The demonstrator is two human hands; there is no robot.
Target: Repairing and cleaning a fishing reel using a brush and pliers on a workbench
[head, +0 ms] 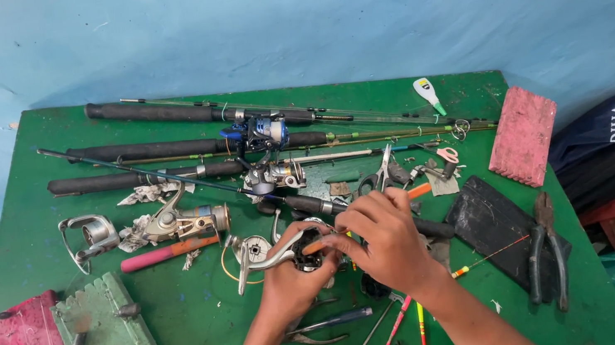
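Both hands kept a closed grip on a fishing reel (300, 251) at the near middle of the green bench (209, 333). Left hand (290, 281) cupped its dark, silver-trimmed body from below, a curved silver bail arm sticking out to the left. Right hand (384, 236) covered it from the right, fingers (345, 220) pinching its top. Fishing rods (152, 151) lay along the far side, pliers (544, 244) at the right.

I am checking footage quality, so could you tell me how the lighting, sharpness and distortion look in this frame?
Head view: soft, even light, faint shadows on the green table; no strong glare; wide-angle lens bows the table edges; left hand, right hand and the reel they grip look reasonably sharp.
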